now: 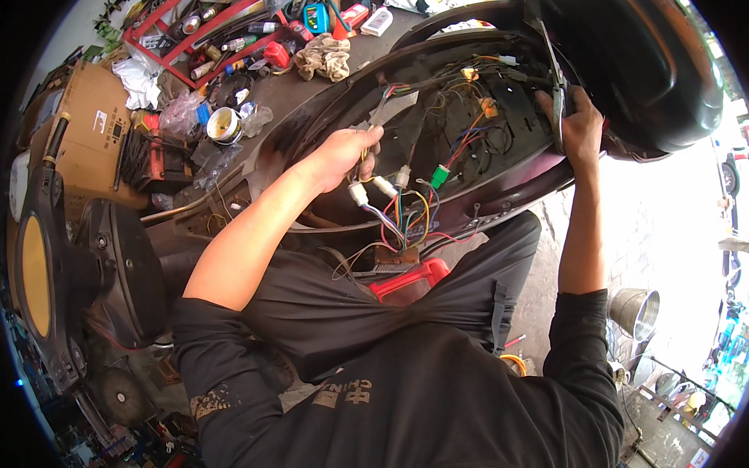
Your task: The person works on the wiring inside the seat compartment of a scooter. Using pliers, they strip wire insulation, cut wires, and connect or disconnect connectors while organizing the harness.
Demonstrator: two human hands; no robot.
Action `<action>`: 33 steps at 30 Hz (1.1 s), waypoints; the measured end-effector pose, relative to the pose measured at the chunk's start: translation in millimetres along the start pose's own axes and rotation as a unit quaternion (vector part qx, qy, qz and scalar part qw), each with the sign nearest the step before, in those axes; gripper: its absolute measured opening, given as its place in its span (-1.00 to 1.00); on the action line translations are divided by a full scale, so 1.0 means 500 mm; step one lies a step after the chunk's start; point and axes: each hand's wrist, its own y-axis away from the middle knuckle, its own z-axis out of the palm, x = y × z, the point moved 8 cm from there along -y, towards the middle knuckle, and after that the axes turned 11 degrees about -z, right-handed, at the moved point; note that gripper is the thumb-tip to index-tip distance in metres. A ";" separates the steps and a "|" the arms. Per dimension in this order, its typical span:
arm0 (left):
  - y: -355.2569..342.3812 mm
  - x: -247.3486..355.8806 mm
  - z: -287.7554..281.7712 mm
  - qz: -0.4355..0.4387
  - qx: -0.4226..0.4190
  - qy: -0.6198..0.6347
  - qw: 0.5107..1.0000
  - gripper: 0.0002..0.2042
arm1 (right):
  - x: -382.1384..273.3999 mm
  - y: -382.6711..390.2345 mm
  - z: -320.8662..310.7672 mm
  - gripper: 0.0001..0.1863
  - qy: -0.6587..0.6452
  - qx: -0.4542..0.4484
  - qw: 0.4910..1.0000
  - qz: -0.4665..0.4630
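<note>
My left hand (345,159) is closed around a bundle of thin wires above an open scooter body (294,175). White plug connectors (357,194) hang just below its fingers, and a pale flat strip (395,109) shows beyond them. A green connector (439,176) sits to the right on coloured wires. These wires run down to a brown-and-silver finned box (396,258). On the right, my right hand (581,121) is closed on a long, thin metal piece (557,87) beside the raised black seat (657,59); its exact kind is unclear.
Loose wiring with an orange connector (489,107) lies inside the body. At left stand the scooter's handlebar and front part (120,263). Beyond are a cardboard box (86,112), a white tub (223,124), a crumpled rag (324,57) and a red rack (179,66). A metal bucket (635,311) stands right.
</note>
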 end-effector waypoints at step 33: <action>-0.045 0.126 0.110 0.280 0.164 -0.298 0.898 -0.34 | 0.015 0.012 -0.036 -0.49 -0.094 0.086 0.991 0.038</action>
